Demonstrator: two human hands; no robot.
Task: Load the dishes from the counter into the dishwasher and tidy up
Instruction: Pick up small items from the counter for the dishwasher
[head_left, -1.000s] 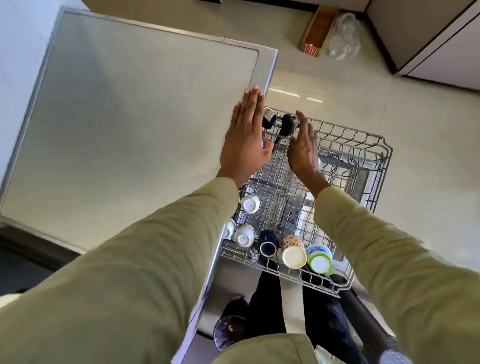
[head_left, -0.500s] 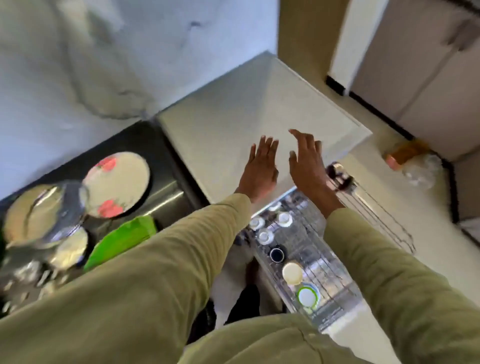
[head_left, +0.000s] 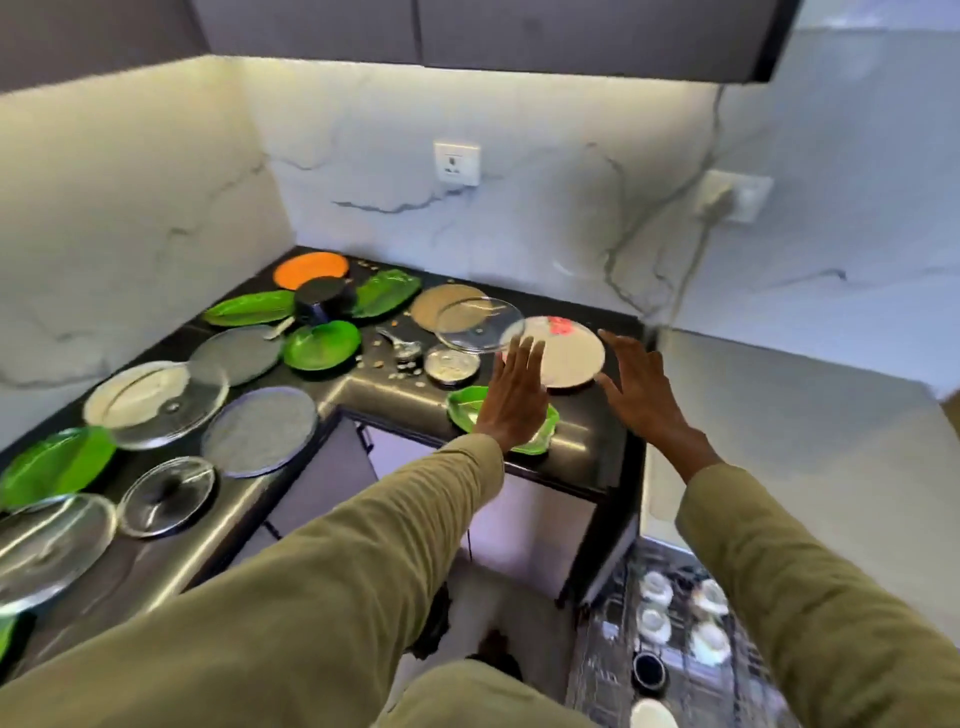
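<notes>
While both arms in olive sleeves reach out over the black counter (head_left: 587, 441), neither hand is holding anything. The left hand (head_left: 511, 397) has straight fingers lying close together, hovering over a green plate (head_left: 462, 410) at the counter's front edge. The right hand (head_left: 641, 387) has its fingers spread and loose, just off the 3 o'clock side of a white plate (head_left: 569, 358) with a red print on its far rim.

At 11 o'clock of that white plate a clear glass lid (head_left: 478, 325) overlaps a tan round plate (head_left: 441, 304). A small steel bowl (head_left: 449, 364) sits at its 9 o'clock, crumbs scattered around.

Further left it's pretty messy: leaf-shaped green plates (head_left: 249, 314), a round green one (head_left: 322, 345), an orange plate (head_left: 311, 269) in the corner, a black pot (head_left: 322, 304), two grey plates (head_left: 260, 431), more glass lids (head_left: 156, 402).

Way down at 5 o'clock, the dishwasher rack (head_left: 675, 670) shows white cups (head_left: 654, 587) upside down plus a dark one (head_left: 649, 670), all blurry.
</notes>
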